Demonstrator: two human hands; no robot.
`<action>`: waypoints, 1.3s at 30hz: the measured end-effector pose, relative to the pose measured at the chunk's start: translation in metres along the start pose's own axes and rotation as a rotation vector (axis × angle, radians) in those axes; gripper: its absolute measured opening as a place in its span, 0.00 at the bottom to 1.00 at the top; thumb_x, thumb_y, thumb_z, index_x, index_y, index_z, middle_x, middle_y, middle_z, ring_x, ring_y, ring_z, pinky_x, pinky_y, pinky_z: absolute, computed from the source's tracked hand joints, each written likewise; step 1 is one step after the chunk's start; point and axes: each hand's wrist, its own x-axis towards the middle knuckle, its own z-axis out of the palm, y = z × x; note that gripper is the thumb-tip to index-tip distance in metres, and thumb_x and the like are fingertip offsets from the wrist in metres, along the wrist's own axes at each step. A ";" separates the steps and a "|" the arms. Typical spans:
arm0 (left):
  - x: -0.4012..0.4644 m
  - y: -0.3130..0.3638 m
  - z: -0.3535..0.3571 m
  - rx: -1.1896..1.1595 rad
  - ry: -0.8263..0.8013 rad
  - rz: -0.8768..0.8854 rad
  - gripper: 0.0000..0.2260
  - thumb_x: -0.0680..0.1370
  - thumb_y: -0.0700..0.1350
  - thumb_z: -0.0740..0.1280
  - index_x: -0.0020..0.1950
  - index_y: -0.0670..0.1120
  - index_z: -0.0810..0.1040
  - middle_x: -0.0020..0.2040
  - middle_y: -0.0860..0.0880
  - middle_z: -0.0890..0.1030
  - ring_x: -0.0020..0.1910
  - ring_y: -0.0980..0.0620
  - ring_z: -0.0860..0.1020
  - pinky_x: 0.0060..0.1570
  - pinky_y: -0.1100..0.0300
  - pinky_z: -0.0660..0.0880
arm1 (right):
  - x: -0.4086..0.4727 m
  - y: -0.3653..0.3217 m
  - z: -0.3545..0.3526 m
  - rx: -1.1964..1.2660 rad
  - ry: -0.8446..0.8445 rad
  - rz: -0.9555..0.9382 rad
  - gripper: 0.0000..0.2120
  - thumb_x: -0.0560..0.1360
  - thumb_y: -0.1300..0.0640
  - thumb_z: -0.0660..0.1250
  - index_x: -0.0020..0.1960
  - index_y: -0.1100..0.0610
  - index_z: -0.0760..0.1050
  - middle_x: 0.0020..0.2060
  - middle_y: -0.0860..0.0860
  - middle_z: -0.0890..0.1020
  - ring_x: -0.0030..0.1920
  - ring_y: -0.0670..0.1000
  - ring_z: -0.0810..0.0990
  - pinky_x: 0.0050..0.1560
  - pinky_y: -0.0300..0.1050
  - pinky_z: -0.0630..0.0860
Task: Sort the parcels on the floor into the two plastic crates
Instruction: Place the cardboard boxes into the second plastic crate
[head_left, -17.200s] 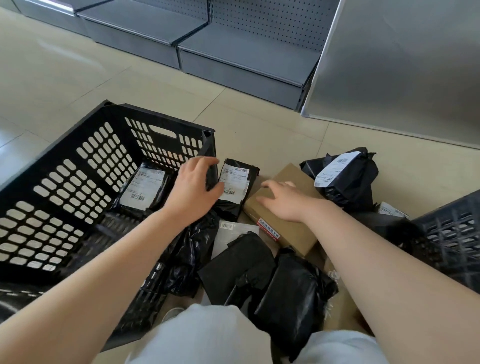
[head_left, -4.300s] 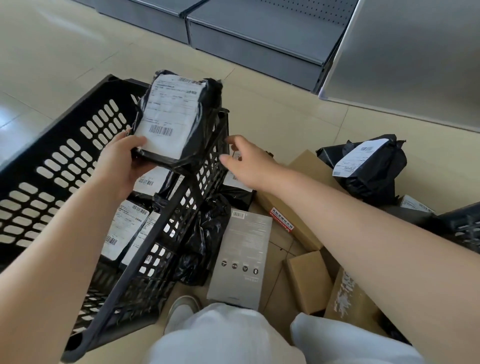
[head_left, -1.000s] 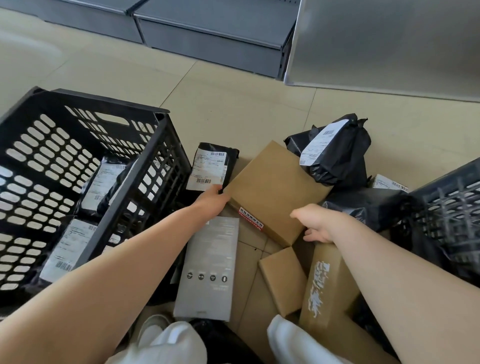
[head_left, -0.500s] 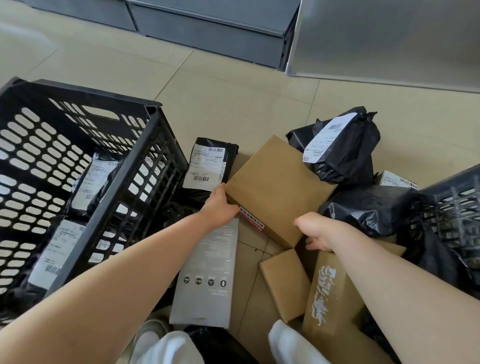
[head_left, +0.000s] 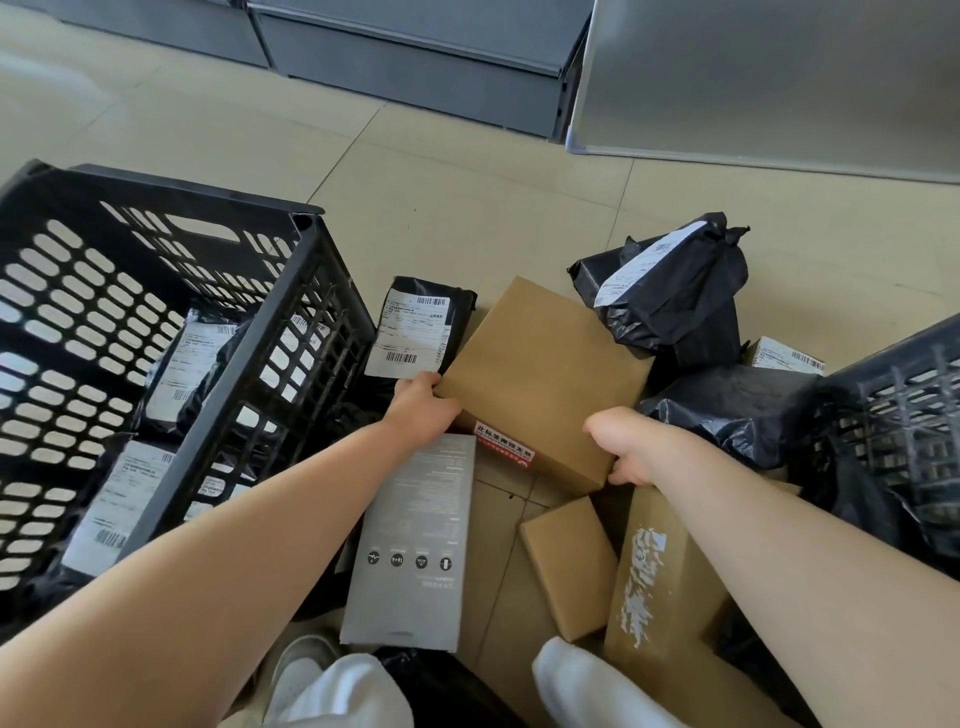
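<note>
A large brown cardboard box (head_left: 545, 374) with a red-and-white sticker lies tilted in the middle of the parcel pile. My left hand (head_left: 421, 405) grips its left corner and my right hand (head_left: 623, 447) grips its near right corner. The left black crate (head_left: 249, 374) holds several black bag parcels with white labels. Part of the right black crate (head_left: 898, 395) shows at the right edge. Around the box lie a labelled black bag (head_left: 421, 327), a bulky black bag (head_left: 675, 296) and another black bag (head_left: 737, 410).
A grey flat box (head_left: 415, 540), a small brown box (head_left: 571, 561) and a long printed brown box (head_left: 654, 582) lie on the floor tiles near my knees. Grey shelving bases (head_left: 415, 67) and a metal panel (head_left: 779, 78) stand behind.
Over the last second both hands have closed on the large brown box, and it has tipped up slightly. Earlier, my left hand put a black bag into the left crate.
</note>
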 end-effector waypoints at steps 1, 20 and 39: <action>-0.002 0.001 -0.002 -0.018 0.009 0.004 0.27 0.77 0.45 0.64 0.76 0.48 0.65 0.69 0.46 0.63 0.57 0.49 0.71 0.54 0.58 0.70 | -0.004 -0.001 -0.002 -0.001 -0.020 0.006 0.19 0.83 0.61 0.54 0.73 0.65 0.63 0.72 0.61 0.69 0.72 0.62 0.67 0.74 0.55 0.62; -0.051 0.034 -0.050 -0.245 0.205 0.089 0.11 0.78 0.52 0.62 0.59 0.52 0.73 0.56 0.50 0.76 0.54 0.49 0.73 0.48 0.56 0.68 | -0.082 -0.009 -0.021 -0.046 -0.096 -0.116 0.18 0.83 0.45 0.57 0.64 0.57 0.72 0.53 0.57 0.81 0.57 0.59 0.80 0.63 0.58 0.76; -0.091 0.010 -0.055 -0.634 0.186 0.065 0.18 0.77 0.52 0.64 0.65 0.51 0.75 0.59 0.50 0.78 0.59 0.50 0.76 0.64 0.48 0.74 | -0.102 -0.002 -0.021 0.442 0.251 -0.299 0.29 0.77 0.41 0.65 0.71 0.57 0.64 0.55 0.54 0.75 0.55 0.56 0.75 0.63 0.57 0.75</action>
